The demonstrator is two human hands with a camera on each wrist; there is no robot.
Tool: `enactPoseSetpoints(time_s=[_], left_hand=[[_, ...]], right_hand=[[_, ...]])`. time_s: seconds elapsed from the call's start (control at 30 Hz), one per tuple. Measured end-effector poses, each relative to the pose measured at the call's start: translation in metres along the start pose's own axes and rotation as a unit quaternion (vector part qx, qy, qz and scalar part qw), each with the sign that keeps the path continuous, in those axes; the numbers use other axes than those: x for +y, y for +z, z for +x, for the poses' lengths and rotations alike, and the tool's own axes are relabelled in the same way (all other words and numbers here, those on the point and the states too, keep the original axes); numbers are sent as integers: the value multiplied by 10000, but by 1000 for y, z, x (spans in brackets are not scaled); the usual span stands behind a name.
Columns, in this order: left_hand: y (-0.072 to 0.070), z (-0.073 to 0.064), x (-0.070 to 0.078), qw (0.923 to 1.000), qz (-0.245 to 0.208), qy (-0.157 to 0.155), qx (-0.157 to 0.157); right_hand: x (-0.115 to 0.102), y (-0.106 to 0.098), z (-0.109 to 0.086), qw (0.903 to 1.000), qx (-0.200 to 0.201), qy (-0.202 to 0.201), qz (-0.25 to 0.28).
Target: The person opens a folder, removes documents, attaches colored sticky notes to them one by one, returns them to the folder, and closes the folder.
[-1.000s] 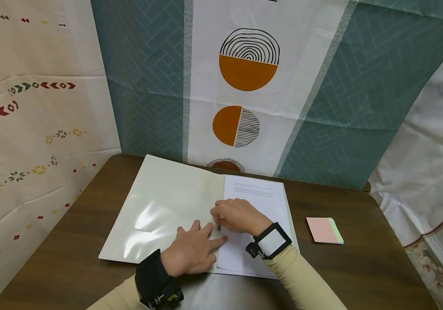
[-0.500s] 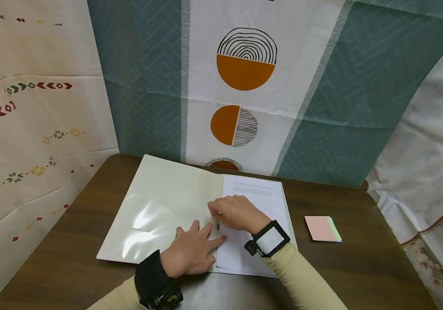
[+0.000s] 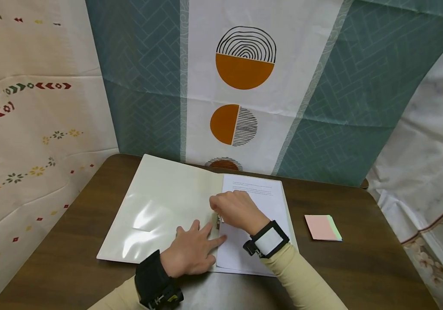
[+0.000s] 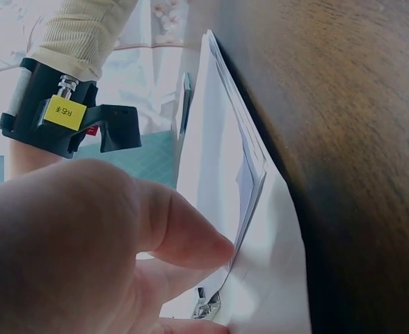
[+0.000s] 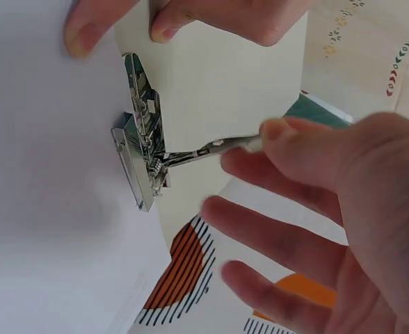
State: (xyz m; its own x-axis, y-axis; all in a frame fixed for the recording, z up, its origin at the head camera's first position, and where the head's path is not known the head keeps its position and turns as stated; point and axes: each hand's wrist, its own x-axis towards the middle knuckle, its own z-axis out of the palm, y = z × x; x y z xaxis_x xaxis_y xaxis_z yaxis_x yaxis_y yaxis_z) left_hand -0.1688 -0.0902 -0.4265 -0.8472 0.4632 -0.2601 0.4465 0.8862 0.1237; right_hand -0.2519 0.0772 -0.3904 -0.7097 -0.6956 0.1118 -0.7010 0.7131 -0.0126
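Observation:
A white folder lies open on the brown table, with a stack of printed paper on its right half. A metal lever clip sits at the folder's spine. My right hand is curled over the clip and pinches the end of its raised lever between fingertips. My left hand lies flat just in front of the clip, fingers straight, pressing the folder and the edge of the paper. In the left wrist view the thumb rests against the paper's edge.
A pad of pink and green sticky notes lies on the table to the right of the folder. Patterned cloths hang behind and beside the table: a teal and white one at the back, a cream one at the left.
My right hand has shifted slightly back along the spine and the clip's lever now stands up under it. The left hand has stayed in place.

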Motion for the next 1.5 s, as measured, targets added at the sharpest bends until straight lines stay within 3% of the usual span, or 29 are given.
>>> enactPoseSetpoints(time_s=[0.27, 0.4, 0.73, 1.17, 1.37, 1.5], left_hand=[[2, -1, -1, 10000, 76, -11, 10], [2, -1, -1, 9999, 105, -7, 48], [-1, -1, -1, 9999, 138, 29, 89], [-2, 1, 0, 10000, 66, 17, -36], [-1, 0, 0, 10000, 87, 28, 8], [0, -1, 0, 9999, 137, 50, 26]], right_hand=[[0, 3, 2, 9930, 1017, 275, -526], [1, 5, 3, 9907, 1217, 222, -570], [11, 13, 8, 9762, 1630, 280, -1400], [22, 24, 12, 9758, 1535, 562, -1450], [26, 29, 13, 9809, 1466, 706, -1071], [28, 37, 11, 9871, 1135, 912, -670]])
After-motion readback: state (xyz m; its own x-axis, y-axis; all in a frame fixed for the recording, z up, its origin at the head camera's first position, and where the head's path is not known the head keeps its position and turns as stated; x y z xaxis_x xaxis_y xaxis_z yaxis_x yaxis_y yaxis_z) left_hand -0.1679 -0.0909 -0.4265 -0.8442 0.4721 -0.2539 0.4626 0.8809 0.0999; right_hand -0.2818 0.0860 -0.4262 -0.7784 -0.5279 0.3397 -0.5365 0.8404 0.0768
